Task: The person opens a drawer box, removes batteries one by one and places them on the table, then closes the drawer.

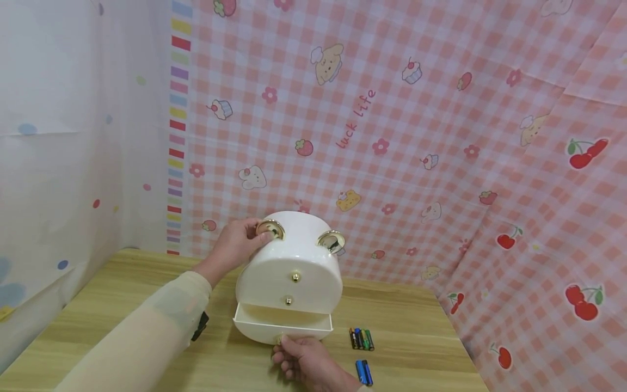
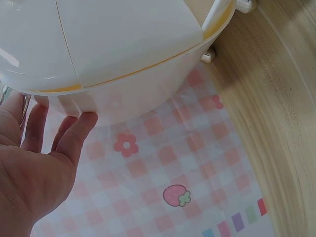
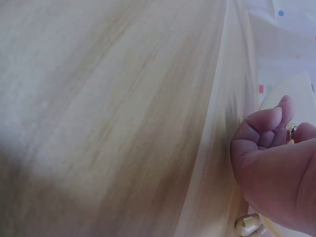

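Observation:
A white plastic drawer box [image 1: 289, 283] with gold-rimmed ears stands on the table. My left hand [image 1: 238, 241] holds its left ear [image 1: 271, 230], thumb in front; in the left wrist view the left hand [image 2: 42, 168] has its fingertips against the box's far side. The bottom drawer [image 1: 283, 326] is pulled out, and no contents show in its visible part. At its front, my right hand [image 1: 311, 360] pinches the small gold knob [image 1: 280, 340]. In the right wrist view the right hand [image 3: 271, 163] has curled fingers, and the knob is partly hidden.
Right of the box, several batteries [image 1: 361, 338] lie in a row on the wooden table [image 1: 406, 321]. Two blue batteries [image 1: 364, 372] lie nearer, close to the right wrist. A checked pink cloth [image 1: 392, 190] hangs behind.

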Action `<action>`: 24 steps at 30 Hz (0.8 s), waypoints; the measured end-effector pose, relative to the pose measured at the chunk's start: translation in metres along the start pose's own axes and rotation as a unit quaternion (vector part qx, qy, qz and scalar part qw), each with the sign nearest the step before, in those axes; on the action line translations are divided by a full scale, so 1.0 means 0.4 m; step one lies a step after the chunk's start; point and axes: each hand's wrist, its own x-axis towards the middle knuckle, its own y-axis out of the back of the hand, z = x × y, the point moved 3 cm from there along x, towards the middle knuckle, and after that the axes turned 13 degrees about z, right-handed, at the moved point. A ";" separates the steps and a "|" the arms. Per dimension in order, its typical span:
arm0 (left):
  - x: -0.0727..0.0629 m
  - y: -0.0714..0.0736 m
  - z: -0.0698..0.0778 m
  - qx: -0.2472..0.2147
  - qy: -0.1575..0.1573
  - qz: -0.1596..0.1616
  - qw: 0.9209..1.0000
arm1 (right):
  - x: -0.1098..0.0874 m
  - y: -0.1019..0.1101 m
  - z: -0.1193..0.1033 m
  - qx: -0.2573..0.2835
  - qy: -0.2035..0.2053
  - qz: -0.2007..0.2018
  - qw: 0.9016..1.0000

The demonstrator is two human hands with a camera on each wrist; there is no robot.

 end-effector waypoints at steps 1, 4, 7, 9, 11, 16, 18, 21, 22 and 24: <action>0.000 0.000 -0.001 0.000 -0.001 0.000 1.000 | 0.001 0.000 0.000 0.000 0.001 0.000 1.000; 0.001 -0.001 -0.002 -0.004 -0.001 -0.002 1.000 | 0.004 0.001 -0.001 0.001 0.000 -0.002 1.000; 0.002 -0.001 -0.002 -0.006 0.000 -0.006 1.000 | 0.006 0.001 -0.002 0.004 -0.001 -0.002 1.000; 0.002 -0.001 0.000 -0.008 -0.001 -0.008 1.000 | 0.007 0.000 -0.003 0.006 0.000 0.002 1.000; 0.003 0.000 0.000 -0.008 -0.002 -0.009 1.000 | 0.008 -0.001 -0.003 0.008 0.002 0.005 1.000; 0.002 0.001 0.004 -0.010 0.003 -0.013 1.000 | 0.013 -0.002 -0.003 0.012 0.007 0.012 1.000; 0.001 0.003 0.007 -0.010 0.007 -0.014 1.000 | 0.016 -0.002 -0.004 0.011 0.006 0.014 1.000; 0.001 0.004 0.011 -0.006 0.010 -0.017 1.000 | 0.019 -0.002 -0.006 0.008 0.001 0.019 1.000; 0.001 0.005 0.012 -0.004 0.011 -0.018 1.000 | 0.020 -0.002 -0.006 0.006 0.001 0.021 1.000; 0.001 0.005 0.014 -0.002 0.014 -0.019 1.000 | 0.021 -0.002 -0.007 0.005 -0.002 0.024 1.000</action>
